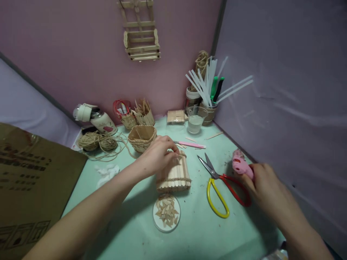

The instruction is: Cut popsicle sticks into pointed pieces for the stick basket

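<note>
My left hand [162, 153] reaches over the craft-stick box [176, 169], thumb and fingers pinched together at its upper edge. What the fingertips hold there is too small to make out. Twine bands run round the box near its top and bottom. On the right, my right hand [264, 182] is closed around a pink hot glue gun [242, 167], its nozzle end pointing away from me. Between the hands lie open scissors [215, 175] with one yellow and one red handle. Just in front of the box stands a round white dish [157, 221] of small wood chips.
Behind my left hand is a woven basket [139, 144]; a pink pen-like tool [192, 145] lies nearby. Twine balls [93, 141], a bottle [104, 122], a plastic cup [195, 124] and a pot of glue sticks [210, 113] stand at the back. Cardboard [29, 187] stands left.
</note>
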The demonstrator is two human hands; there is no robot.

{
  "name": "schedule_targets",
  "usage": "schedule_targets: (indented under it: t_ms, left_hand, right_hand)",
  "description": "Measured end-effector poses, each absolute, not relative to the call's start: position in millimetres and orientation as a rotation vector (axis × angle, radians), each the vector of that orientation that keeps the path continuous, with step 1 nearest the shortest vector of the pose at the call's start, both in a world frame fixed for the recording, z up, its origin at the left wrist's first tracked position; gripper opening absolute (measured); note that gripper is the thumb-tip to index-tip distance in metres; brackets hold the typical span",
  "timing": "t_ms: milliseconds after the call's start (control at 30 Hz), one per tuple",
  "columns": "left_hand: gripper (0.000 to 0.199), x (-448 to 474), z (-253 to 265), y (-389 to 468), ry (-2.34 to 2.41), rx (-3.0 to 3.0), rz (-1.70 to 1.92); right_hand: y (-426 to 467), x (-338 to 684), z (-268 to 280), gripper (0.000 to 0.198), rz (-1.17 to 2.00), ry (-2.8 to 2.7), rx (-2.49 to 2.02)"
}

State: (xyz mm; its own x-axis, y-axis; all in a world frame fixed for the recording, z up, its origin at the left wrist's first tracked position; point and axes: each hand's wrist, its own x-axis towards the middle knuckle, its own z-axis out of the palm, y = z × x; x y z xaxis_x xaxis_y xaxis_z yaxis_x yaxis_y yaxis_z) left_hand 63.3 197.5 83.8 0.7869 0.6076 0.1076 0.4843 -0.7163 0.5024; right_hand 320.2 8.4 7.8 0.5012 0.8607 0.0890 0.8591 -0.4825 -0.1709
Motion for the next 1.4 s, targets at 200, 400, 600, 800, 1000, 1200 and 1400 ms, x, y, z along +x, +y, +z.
schedule_targets:
  t_ms: [200,400,600,800,1000,1200,1400]
  left_hand:
    - [0.021,80.7,96.0,207.5,0.891,2.591,-0.072]
    - [0.022,92.3,98.4,213.4,0.926,2.677,-0.323]
    - [0.022,98.6,99.2,212.1,0.967,2.670,-0.456]
    - [0.023,103.0,106.8,212.4,0.950,2.679,-0.546]
    - [0.025,106.8,108.9,213.4,0.961,2.701,-0.625]
    - [0.025,108.9,110.3,212.4,0.983,2.712,-0.694]
    - [0.024,109.8,110.5,209.4,0.984,2.757,-0.658]
  right_hand:
    - [12.1,335.0,-11.2,0.037,-0.194,-1.596,-2.696]
    - [13.5,341.5,-26.6,0.039,-0.185,-1.635,-2.660]
    - [11.2,345.5,-36.0,0.035,-0.214,-1.639,-2.574]
    - [9.2,345.2,-35.4,0.035,-0.169,-1.618,-2.572]
    - [10.7,345.3,-37.5,0.033,-0.205,-1.624,-2.571]
    - [11.8,346.4,-37.3,0.032,-0.178,-1.629,-2.591]
    - [12.7,345.6,-36.9,0.034,-0.141,-1.614,-2.605]
